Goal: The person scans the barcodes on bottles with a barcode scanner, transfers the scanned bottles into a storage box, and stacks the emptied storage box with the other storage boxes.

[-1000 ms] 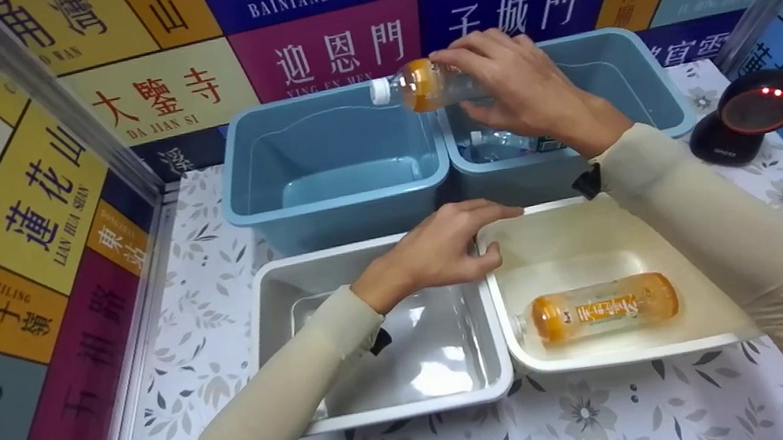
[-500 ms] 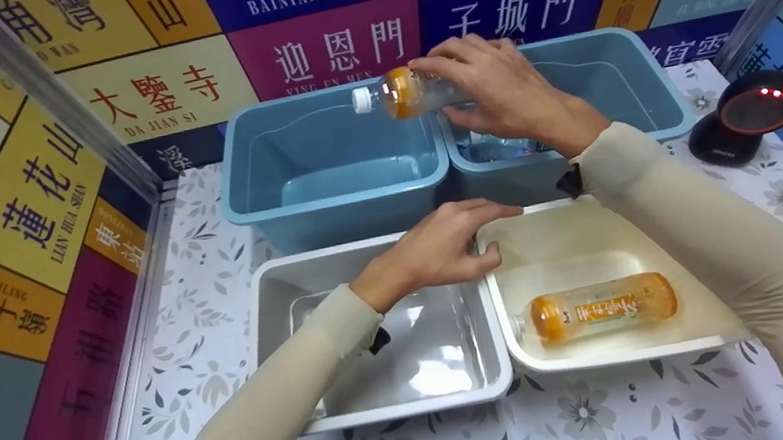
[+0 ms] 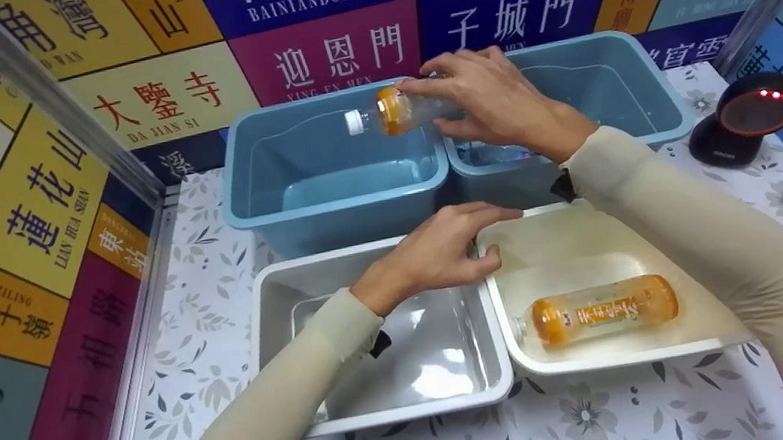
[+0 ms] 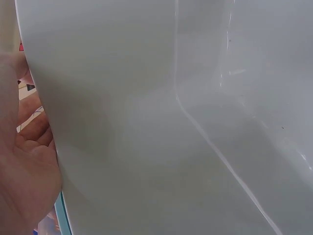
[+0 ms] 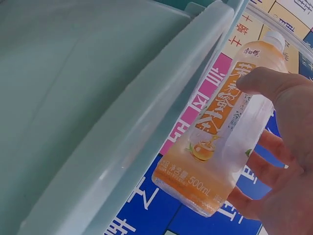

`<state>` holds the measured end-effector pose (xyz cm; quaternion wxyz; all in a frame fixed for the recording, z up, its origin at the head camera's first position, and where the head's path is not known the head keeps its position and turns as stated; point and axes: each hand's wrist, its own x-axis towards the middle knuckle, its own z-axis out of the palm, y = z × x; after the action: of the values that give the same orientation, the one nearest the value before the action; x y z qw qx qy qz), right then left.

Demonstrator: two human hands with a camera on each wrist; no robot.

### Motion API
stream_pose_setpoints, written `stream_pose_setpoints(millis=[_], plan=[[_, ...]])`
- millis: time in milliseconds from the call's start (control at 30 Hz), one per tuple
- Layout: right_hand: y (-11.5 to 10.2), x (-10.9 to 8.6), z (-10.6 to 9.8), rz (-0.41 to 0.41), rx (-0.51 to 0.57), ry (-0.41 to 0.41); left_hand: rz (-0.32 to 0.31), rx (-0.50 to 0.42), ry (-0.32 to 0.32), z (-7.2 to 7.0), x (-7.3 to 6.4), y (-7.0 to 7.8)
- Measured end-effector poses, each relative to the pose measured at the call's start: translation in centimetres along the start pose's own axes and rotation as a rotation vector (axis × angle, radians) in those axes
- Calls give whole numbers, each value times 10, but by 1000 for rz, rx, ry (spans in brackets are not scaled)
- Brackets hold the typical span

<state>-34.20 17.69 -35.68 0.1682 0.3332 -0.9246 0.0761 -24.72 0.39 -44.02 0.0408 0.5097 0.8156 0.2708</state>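
My right hand [image 3: 497,100] grips an orange-labelled plastic tea bottle [image 3: 392,110] around its body, white cap pointing left. The bottle is held on its side over the left blue bin [image 3: 346,218], near the divide with the right blue bin [image 3: 616,84]. The right wrist view shows the thumb on the label of the tea bottle [image 5: 215,127] and fingers behind it. Loosely bent, my left hand [image 3: 440,247] rests at the adjoining rims of the grey-white bin [image 3: 409,354] and the cream bin [image 3: 567,235]. A similar orange-labelled bottle [image 3: 604,309] lies in the cream bin.
Inside the right blue bin lie clear plastic bottles [image 3: 496,153], partly hidden by my right hand. A black scanner-like device [image 3: 745,120] with red lights stands at the right. Printed sign panels [image 3: 332,54] wall the back and sides of the floral-covered table [image 3: 584,422].
My right hand has carried the tea bottle leftward and slightly down, from above the divide to over the left blue bin. My left hand has stayed put.
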Motion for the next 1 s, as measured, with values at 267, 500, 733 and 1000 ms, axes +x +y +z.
stream_pose_setpoints(millis=[267,500,733,1000], plan=[[-6,9,4,-5,23,0,-10,6,-11,0,-1,0],[-10,23,3,-7,9,-34,-33,-22,-38,-2,-1,1],[-16,36,1,23,13,-72,-23,-28,-31,-2,-1,2],[-21,46,4,35,51,-75,7,-4,1,-1,-1,1]])
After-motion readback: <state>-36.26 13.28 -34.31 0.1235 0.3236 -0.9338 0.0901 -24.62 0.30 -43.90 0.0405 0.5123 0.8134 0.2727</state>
